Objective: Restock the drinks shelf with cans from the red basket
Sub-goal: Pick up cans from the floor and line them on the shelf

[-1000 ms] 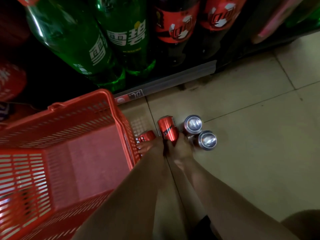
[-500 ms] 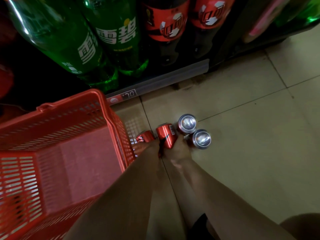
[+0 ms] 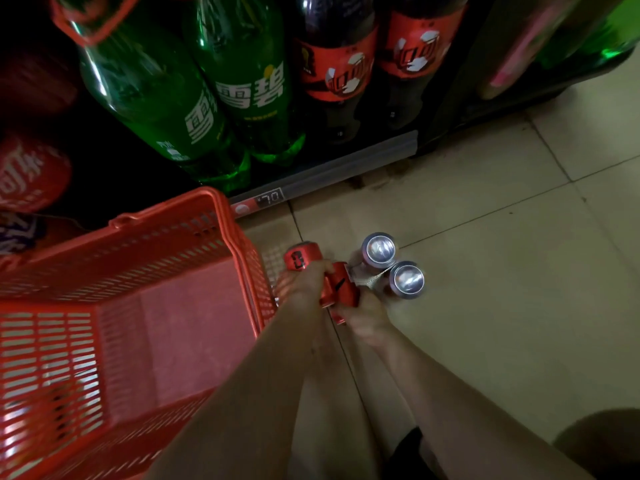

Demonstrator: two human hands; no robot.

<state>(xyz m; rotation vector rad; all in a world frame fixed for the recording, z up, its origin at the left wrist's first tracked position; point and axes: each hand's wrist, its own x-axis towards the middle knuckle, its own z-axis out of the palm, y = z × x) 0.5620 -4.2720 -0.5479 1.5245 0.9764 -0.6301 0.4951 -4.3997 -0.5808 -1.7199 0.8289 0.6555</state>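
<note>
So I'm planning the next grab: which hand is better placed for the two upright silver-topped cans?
Right hand: it sits beside the upright cans, though it already holds a red can.

Red basket [image 3: 145,271] of matt perforated plastic, red cans [image 3: 341,287] with glossy painted metal skin, two upright cans [image 3: 379,249] with bright bare-metal tops, green bottles [image 3: 242,88] of shiny translucent plastic with smooth labels, floor [image 3: 502,271] of smooth pale tiles, dull sheen
</note>
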